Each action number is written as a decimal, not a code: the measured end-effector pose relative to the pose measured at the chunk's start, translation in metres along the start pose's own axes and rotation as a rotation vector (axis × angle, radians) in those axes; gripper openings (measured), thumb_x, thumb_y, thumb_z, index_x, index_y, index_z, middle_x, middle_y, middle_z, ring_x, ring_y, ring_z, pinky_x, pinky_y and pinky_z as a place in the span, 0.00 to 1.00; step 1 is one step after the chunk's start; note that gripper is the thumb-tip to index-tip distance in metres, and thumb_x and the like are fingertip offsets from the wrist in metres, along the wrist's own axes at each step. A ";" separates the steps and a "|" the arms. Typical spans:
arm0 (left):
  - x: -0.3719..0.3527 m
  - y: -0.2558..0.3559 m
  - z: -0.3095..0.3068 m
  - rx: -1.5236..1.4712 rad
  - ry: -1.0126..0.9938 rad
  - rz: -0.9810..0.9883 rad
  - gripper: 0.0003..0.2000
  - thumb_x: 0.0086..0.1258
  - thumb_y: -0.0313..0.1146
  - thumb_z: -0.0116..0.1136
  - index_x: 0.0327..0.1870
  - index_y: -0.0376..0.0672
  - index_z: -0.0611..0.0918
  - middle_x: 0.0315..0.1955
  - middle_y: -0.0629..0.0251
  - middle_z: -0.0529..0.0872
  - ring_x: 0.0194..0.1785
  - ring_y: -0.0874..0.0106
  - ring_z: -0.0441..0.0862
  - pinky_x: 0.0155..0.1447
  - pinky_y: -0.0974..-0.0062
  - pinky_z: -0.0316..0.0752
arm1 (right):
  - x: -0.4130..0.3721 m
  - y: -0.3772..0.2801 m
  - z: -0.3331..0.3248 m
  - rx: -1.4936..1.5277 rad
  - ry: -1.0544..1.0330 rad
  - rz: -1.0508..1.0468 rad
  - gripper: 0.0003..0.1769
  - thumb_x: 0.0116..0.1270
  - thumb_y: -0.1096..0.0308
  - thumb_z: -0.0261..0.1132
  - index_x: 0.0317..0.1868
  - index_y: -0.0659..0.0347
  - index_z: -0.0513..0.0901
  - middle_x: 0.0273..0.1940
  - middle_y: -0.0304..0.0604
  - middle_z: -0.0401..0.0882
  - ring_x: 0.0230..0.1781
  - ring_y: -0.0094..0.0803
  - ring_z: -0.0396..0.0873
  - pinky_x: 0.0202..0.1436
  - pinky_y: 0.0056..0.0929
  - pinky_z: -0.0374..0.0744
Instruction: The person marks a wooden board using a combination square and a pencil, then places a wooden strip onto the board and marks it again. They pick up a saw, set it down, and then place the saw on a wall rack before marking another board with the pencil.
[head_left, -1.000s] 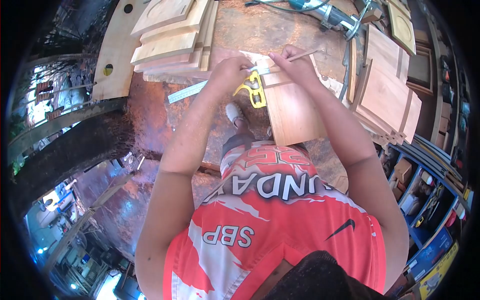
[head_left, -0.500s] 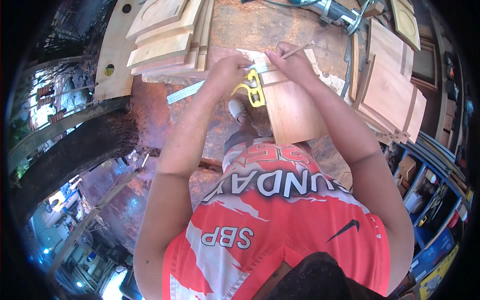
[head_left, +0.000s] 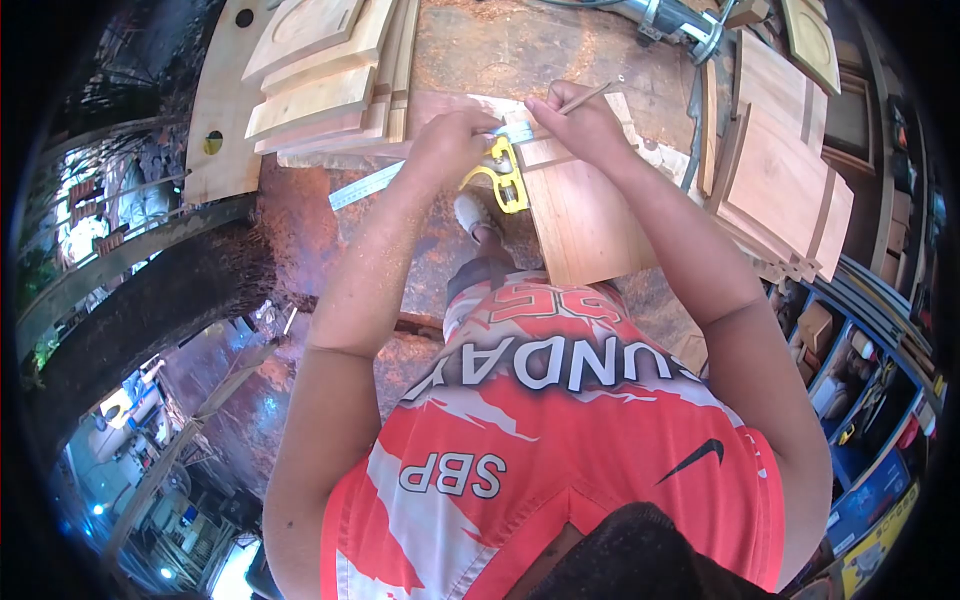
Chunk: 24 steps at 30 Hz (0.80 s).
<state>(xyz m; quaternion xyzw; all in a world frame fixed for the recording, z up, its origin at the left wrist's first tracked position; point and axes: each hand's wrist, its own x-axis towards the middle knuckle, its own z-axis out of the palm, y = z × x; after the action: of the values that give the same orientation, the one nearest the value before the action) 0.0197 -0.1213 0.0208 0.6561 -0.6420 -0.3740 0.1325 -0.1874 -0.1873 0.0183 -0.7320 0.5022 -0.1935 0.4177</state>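
My left hand (head_left: 452, 138) presses a combination square against a wooden board (head_left: 585, 215); its yellow head (head_left: 503, 178) hugs the board's left edge and its steel ruler (head_left: 360, 186) sticks out to the left. My right hand (head_left: 582, 122) grips a pencil (head_left: 583, 98) with the tip at the ruler on the board's far end. The board lies flat on the workbench in front of my red shirt.
A stack of wooden panels (head_left: 320, 75) lies at the far left of the bench. More grooved panels (head_left: 785, 180) lean at the right. A power tool (head_left: 675, 20) with a cable rests at the far edge. Shelves with boxes (head_left: 860, 390) stand at the right.
Both hands stay on the square and pencil; my right hand has shifted slightly left along the ruler. The whole view has drifted a little upward.
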 end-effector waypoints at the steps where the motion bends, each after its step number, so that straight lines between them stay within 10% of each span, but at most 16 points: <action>1: 0.000 0.000 0.000 0.005 -0.002 0.005 0.14 0.66 0.26 0.58 0.52 0.40 0.84 0.45 0.55 0.87 0.49 0.63 0.85 0.56 0.69 0.77 | 0.000 -0.001 0.000 -0.003 -0.006 0.006 0.25 0.64 0.51 0.68 0.22 0.61 0.71 0.17 0.40 0.68 0.19 0.26 0.65 0.24 0.33 0.66; 24: 0.001 -0.004 -0.005 -0.082 -0.038 0.037 0.14 0.67 0.26 0.56 0.52 0.37 0.83 0.44 0.54 0.87 0.49 0.62 0.84 0.56 0.69 0.76 | 0.004 0.000 -0.006 0.149 0.098 0.100 0.23 0.63 0.51 0.70 0.23 0.60 0.74 0.18 0.40 0.76 0.19 0.27 0.71 0.26 0.33 0.72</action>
<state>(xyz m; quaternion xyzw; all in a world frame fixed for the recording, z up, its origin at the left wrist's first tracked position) 0.0255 -0.1233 0.0213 0.6308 -0.6407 -0.4099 0.1539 -0.1897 -0.1930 0.0210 -0.6627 0.5421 -0.2449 0.4549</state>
